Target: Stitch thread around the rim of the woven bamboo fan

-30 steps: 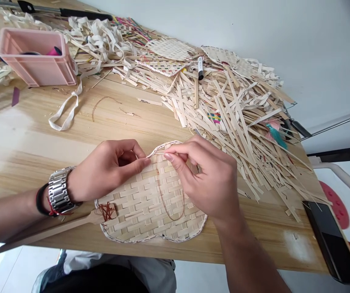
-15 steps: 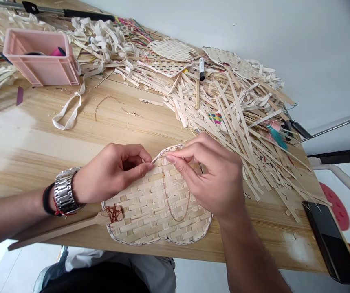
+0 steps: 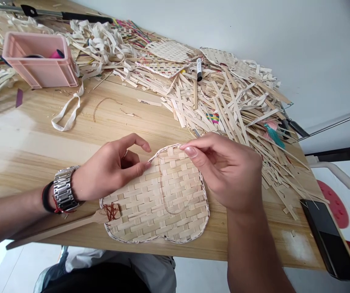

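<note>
A woven bamboo-strip fan [image 3: 175, 183] lies before me, its rim bound with a pale twisted edging. Reddish-brown stitches [image 3: 111, 211] fasten it to a flat wooden handle [image 3: 67, 228] at its left. My left hand [image 3: 113, 167], wearing a metal watch, rests its thumb against the upper left rim; its index finger is raised and apart. My right hand [image 3: 226, 171] pinches thumb and index finger together at the top rim; what is between the tips is too small to make out. A thin brown thread [image 3: 164, 195] leaves the rim, loops down over the weave and passes toward the right hand.
Loose bamboo strips [image 3: 223, 106] and woven pieces [image 3: 170, 49] are heaped along the wall, a marker [image 3: 199, 70] among them. A pink bin [image 3: 42, 65] stands back left, near a white cloth strip [image 3: 67, 116]. A phone [image 3: 327, 240] lies at the right edge.
My right hand has moved right along the rim, away from my left hand. My left index finger has lifted off the edge. The thread loop has shifted slightly.
</note>
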The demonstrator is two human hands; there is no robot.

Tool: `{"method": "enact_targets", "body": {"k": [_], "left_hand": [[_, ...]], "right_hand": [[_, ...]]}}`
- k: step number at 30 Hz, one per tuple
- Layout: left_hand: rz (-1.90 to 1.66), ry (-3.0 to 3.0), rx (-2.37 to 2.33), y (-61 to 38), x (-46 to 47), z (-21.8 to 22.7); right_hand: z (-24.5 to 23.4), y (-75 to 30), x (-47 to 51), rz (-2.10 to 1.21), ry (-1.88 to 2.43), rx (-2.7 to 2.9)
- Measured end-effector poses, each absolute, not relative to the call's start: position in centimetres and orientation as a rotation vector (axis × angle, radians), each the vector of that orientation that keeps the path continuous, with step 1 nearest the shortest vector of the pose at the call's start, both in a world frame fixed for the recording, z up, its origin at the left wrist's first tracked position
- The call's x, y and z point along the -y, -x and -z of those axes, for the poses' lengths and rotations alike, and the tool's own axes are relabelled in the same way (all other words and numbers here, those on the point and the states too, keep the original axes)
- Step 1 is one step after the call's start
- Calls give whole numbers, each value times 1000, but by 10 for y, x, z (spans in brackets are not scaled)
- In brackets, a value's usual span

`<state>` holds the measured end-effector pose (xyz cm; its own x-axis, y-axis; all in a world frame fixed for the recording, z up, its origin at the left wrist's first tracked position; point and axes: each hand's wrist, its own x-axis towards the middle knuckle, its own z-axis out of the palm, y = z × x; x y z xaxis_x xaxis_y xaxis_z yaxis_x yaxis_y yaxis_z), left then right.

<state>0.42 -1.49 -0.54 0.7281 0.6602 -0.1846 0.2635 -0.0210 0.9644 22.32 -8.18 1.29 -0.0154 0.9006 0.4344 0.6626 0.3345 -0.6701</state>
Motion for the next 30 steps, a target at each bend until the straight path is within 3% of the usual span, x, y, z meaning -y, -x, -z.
{"method": "enact_targets", "body": {"k": [5,11,18,23,30], "left_hand": [[-301,-1622,-698,-4,13,3],[-339,-1587,-608,-2,16,6],[-251,-1619,-511,-1,19,-4],[-192,-1645,-427,0,22,-6],[-245,-1642,-434,-1,22,-2]], "right_hand": [[-16,-224,86,-668,1233,1690],[-7,-232,74,-322,1391,1554],[2,-254,63,-1371,1494,1265],[1,-249,60,-1876,1381,1205],[11,-228,62,-2100,1192,1078]]}}
